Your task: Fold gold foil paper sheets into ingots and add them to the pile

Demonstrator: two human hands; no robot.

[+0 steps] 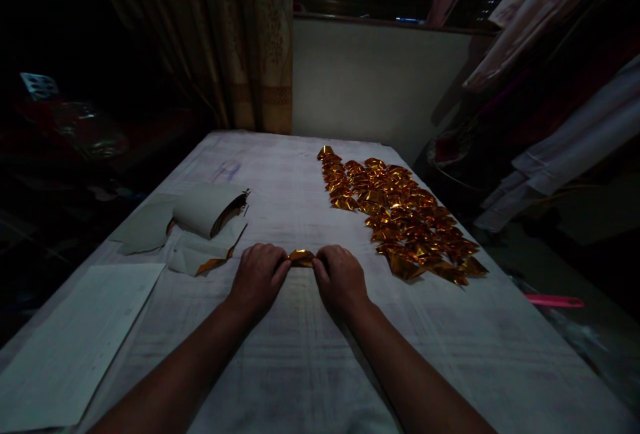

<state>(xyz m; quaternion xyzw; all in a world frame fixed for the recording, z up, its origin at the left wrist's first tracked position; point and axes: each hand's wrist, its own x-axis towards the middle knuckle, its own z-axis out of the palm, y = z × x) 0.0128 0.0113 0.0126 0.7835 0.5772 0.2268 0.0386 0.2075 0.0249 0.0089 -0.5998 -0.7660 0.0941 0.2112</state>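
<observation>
Between my two hands is a small folded piece of gold foil paper (pixel 301 259), held just over the table's middle. My left hand (pixel 260 277) pinches its left end, and my right hand (pixel 341 279) pinches the right end. Both thumbs point inward, with the other fingers curled and partly hidden. To the right lies a large group of folded gold foil pieces (pixel 400 211), set close together in rows. On the left are curled pale sheets (pixel 205 209) with gold showing at some edges.
A white cloth with faint checks covers the table (pixel 300 367). A flat white sheet (pixel 80 341) lies at the near left. Beyond the table hang a patterned curtain (pixel 250 41) and, at right, clothes (pixel 575 134). A pink handle (pixel 555 301) shows past the right edge.
</observation>
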